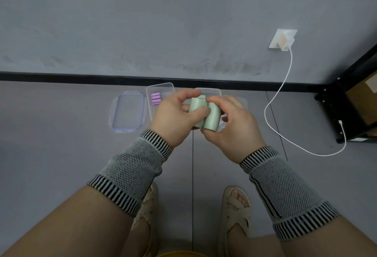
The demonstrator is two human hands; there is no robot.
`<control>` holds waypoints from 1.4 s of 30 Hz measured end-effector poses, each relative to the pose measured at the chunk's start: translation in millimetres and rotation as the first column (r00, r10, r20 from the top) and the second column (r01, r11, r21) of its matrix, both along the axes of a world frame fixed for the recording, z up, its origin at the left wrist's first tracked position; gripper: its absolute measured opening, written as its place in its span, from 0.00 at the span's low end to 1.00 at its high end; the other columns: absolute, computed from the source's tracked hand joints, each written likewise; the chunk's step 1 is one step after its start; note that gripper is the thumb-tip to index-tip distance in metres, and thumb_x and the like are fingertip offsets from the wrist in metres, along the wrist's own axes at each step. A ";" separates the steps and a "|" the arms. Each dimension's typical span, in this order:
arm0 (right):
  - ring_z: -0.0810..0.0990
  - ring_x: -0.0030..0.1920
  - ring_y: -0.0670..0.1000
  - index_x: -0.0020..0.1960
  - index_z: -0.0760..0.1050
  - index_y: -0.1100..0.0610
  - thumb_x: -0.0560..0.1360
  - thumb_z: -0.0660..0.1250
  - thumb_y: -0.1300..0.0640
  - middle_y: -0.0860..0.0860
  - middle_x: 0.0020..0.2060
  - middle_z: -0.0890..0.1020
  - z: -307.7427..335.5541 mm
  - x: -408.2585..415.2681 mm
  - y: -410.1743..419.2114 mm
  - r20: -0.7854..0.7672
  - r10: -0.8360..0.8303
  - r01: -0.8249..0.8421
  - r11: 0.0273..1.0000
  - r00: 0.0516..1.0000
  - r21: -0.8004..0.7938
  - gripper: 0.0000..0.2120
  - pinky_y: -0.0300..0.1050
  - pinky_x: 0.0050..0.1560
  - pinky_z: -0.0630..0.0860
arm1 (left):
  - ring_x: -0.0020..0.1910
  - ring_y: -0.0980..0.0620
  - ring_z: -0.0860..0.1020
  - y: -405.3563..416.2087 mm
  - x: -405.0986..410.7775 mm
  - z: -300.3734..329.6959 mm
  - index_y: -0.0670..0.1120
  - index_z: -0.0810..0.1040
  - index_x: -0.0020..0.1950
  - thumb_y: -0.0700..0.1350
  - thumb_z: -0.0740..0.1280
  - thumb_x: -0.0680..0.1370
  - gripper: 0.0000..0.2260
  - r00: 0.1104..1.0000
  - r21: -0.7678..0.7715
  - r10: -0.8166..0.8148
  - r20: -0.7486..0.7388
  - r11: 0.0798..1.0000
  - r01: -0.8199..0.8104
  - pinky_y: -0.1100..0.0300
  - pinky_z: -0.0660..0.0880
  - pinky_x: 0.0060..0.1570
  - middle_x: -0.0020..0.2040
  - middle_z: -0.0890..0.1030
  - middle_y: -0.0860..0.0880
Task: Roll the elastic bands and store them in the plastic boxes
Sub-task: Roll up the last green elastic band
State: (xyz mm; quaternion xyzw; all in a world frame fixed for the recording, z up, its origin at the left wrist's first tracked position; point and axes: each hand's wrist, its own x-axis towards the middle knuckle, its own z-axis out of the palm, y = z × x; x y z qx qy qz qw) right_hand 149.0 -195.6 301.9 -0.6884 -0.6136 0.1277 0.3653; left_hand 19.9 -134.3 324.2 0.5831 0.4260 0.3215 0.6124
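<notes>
You grip the pale green elastic band (205, 113) between your left hand (175, 117) and right hand (234, 126) at frame centre, its roll axis running top-to-bottom, the clear box (208, 91) directly behind it.

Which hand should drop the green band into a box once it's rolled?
Probably the right hand: it wraps the rolled part of the green band, right in front of the right box. The left hand only pinches the loose end.

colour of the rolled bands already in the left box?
Purple rolled bands, in the clear plastic box; head view.
</notes>
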 end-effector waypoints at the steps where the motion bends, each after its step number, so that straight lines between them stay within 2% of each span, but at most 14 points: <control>1: 0.76 0.51 0.48 0.61 0.75 0.53 0.65 0.75 0.55 0.47 0.52 0.77 -1.0 -0.3 0.1 0.009 -0.002 0.002 1.000 1.000 -0.003 0.25 0.49 0.52 0.76 | 0.38 0.53 0.83 0.0 0.3 -0.5 0.46 0.74 0.61 0.38 0.72 0.72 0.19 1.000 0.001 -0.006 -0.007 1.000 0.006 0.59 0.81 0.40 0.39 0.84 0.47; 5: 0.75 0.52 0.50 0.63 0.74 0.53 0.66 0.75 0.54 0.48 0.52 0.76 -3.2 -0.7 1.1 0.056 -0.006 0.007 1.000 0.998 -0.018 0.27 0.51 0.52 0.76 | 0.42 0.50 0.83 -0.1 2.4 -4.2 0.48 0.74 0.58 0.38 0.74 0.69 0.20 0.998 0.034 -0.007 -0.060 0.999 0.010 0.54 0.81 0.46 0.43 0.84 0.46; 9: 0.75 0.54 0.51 0.67 0.71 0.53 0.66 0.74 0.53 0.48 0.54 0.76 -4.0 -2.7 0.8 0.076 -0.007 0.009 1.000 0.997 -0.017 0.31 0.51 0.53 0.75 | 0.43 0.49 0.83 1.1 3.1 -4.6 0.49 0.74 0.57 0.38 0.74 0.70 0.18 0.998 0.000 0.002 -0.061 1.000 -0.002 0.53 0.80 0.47 0.43 0.84 0.45; 13: 0.73 0.57 0.44 0.73 0.62 0.48 0.66 0.76 0.52 0.43 0.58 0.73 0.3 -2.3 -2.0 -0.082 0.009 -0.012 0.999 0.997 -0.040 0.39 0.40 0.58 0.71 | 0.39 0.52 0.83 6.5 -0.6 -0.2 0.47 0.75 0.56 0.36 0.72 0.71 0.16 0.996 -0.157 0.021 0.084 0.988 -0.008 0.58 0.80 0.41 0.35 0.84 0.52; 16: 0.72 0.56 0.41 0.71 0.65 0.49 0.65 0.77 0.52 0.41 0.58 0.72 1.6 -2.7 -2.2 -0.114 0.022 -0.025 0.999 0.993 -0.024 0.37 0.39 0.58 0.73 | 0.36 0.55 0.82 8.4 -3.4 2.0 0.46 0.74 0.58 0.35 0.70 0.72 0.17 0.990 -0.221 0.017 0.142 0.975 0.015 0.62 0.79 0.36 0.32 0.83 0.54; 20: 0.73 0.54 0.39 0.69 0.67 0.49 0.66 0.77 0.53 0.42 0.57 0.74 3.2 -3.1 -0.6 -0.152 0.017 -0.021 0.999 0.988 -0.026 0.35 0.34 0.54 0.73 | 0.36 0.55 0.82 7.3 -5.3 3.5 0.46 0.74 0.59 0.36 0.69 0.73 0.16 0.990 -0.239 -0.016 0.142 0.970 0.050 0.63 0.77 0.34 0.38 0.83 0.49; 22: 0.74 0.54 0.40 0.67 0.69 0.47 0.65 0.78 0.53 0.42 0.57 0.76 5.3 -0.5 -0.2 -0.211 0.018 -0.030 0.998 0.977 -0.052 0.33 0.36 0.55 0.74 | 0.37 0.54 0.82 8.3 -6.4 2.3 0.47 0.75 0.56 0.36 0.67 0.75 0.11 0.991 -0.250 -0.016 0.130 0.967 0.048 0.63 0.78 0.34 0.42 0.82 0.47; 26: 0.77 0.55 0.41 0.61 0.73 0.47 0.64 0.78 0.57 0.43 0.54 0.79 10.0 4.3 -0.6 -0.447 0.031 -0.071 0.995 0.894 -0.073 0.27 0.44 0.54 0.78 | 0.37 0.54 0.81 12.3 -8.5 2.7 0.47 0.76 0.53 0.36 0.62 0.78 0.08 0.991 -0.307 0.025 0.130 0.952 0.016 0.63 0.79 0.34 0.46 0.80 0.45; 29: 0.79 0.56 0.45 0.59 0.74 0.49 0.65 0.77 0.63 0.48 0.55 0.80 14.3 8.1 -1.4 -0.655 0.071 -0.097 0.995 0.752 -0.004 0.26 0.41 0.50 0.78 | 0.35 0.56 0.81 16.4 -10.6 5.1 0.46 0.76 0.54 0.37 0.62 0.78 0.08 0.985 -0.346 0.040 0.170 0.938 0.021 0.64 0.78 0.32 0.45 0.80 0.47; 31: 0.79 0.56 0.46 0.59 0.74 0.49 0.64 0.77 0.64 0.50 0.56 0.81 15.8 10.2 -2.4 -0.707 0.080 -0.096 0.995 0.703 0.016 0.26 0.39 0.49 0.78 | 0.35 0.55 0.81 18.2 -11.7 6.0 0.45 0.76 0.56 0.37 0.62 0.78 0.09 0.981 -0.356 0.039 0.189 0.934 0.031 0.64 0.78 0.32 0.44 0.80 0.47; 33: 0.79 0.54 0.45 0.59 0.75 0.49 0.63 0.77 0.64 0.49 0.55 0.81 15.0 11.2 -3.0 -0.678 0.063 -0.091 0.996 0.732 -0.006 0.27 0.39 0.49 0.78 | 0.35 0.55 0.81 17.3 -11.3 6.2 0.45 0.76 0.58 0.37 0.63 0.78 0.10 0.982 -0.343 0.039 0.183 0.939 0.026 0.64 0.78 0.33 0.44 0.80 0.47; 37: 0.77 0.53 0.42 0.61 0.73 0.45 0.64 0.78 0.58 0.43 0.53 0.78 11.3 8.2 -3.4 -0.399 0.023 -0.069 0.993 0.917 -0.100 0.28 0.44 0.54 0.79 | 0.35 0.55 0.81 10.1 -8.0 4.1 0.48 0.76 0.55 0.36 0.64 0.77 0.10 0.994 -0.247 0.019 0.105 0.969 0.008 0.63 0.79 0.34 0.40 0.81 0.49; 42: 0.75 0.50 0.41 0.63 0.73 0.49 0.65 0.76 0.58 0.45 0.53 0.74 5.4 2.4 -1.2 -0.195 0.036 -0.048 0.997 0.980 -0.061 0.28 0.42 0.54 0.77 | 0.35 0.56 0.82 4.6 -1.8 0.2 0.46 0.75 0.58 0.35 0.66 0.76 0.13 1.000 -0.107 0.008 0.015 0.994 -0.007 0.60 0.80 0.37 0.38 0.82 0.49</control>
